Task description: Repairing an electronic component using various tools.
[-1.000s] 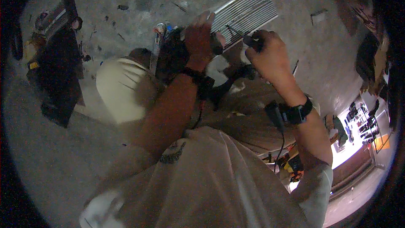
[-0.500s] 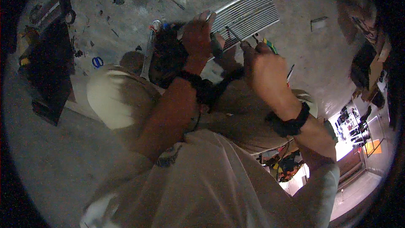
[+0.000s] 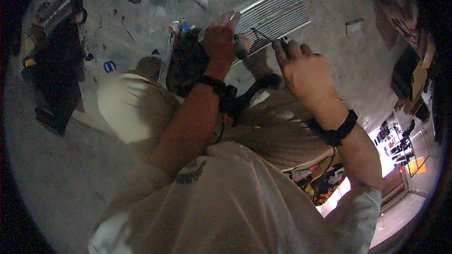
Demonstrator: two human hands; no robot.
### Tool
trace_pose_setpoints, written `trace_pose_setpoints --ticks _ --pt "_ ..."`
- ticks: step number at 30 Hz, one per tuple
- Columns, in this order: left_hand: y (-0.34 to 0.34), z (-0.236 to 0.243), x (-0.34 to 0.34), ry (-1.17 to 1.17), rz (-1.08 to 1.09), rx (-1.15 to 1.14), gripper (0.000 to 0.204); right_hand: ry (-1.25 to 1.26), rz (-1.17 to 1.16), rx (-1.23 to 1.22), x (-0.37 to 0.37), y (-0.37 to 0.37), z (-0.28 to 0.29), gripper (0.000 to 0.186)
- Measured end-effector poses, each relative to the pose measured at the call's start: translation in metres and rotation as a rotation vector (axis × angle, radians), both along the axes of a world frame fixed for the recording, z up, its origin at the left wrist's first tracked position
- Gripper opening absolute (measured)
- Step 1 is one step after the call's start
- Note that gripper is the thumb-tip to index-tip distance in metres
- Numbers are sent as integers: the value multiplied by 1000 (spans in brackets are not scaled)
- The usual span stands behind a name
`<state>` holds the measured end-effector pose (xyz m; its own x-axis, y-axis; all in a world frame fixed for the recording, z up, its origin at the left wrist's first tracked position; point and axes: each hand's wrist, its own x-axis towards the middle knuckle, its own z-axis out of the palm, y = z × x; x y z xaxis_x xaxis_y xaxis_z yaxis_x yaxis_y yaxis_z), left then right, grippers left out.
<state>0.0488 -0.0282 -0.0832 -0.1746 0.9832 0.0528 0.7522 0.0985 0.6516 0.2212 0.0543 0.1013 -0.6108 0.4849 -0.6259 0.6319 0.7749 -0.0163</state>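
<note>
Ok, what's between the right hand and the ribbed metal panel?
Head view: a thin tool shaft, reaching from the right hand over the metal panel.

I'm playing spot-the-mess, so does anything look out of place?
Yes: small, dark, irregular scraps lie scattered on the grey concrete floor, left of the ribbed silver metal panel. They look odd, like litter, though too blurry to identify.

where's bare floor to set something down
Bare floor shows between the ribbed silvery panel and the small angular piece, also between the shirt and the black object at left. Crowded: around the left hand, between panel and dark bundle.
</note>
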Motion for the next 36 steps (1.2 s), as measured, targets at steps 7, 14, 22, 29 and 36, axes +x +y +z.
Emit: trace_pose_setpoints --ticks 7,14,22,29,36 --pt "-5 -14 4 -42 43 99 65 -41 -288 -144 -3 -4 -14 46" --pt "-7 -27 5 -1 42 217 64 272 -894 -222 -5 9 -25 38" --pt "-5 -23 1 0 -36 -119 61 46 13 25 -8 -9 -4 49" --pt "-1 -12 5 -21 36 -89 61 -150 -160 -54 -21 -7 -12 40" --pt "4 -29 3 -2 -29 -57 59 200 -794 -55 -9 -7 -34 26"
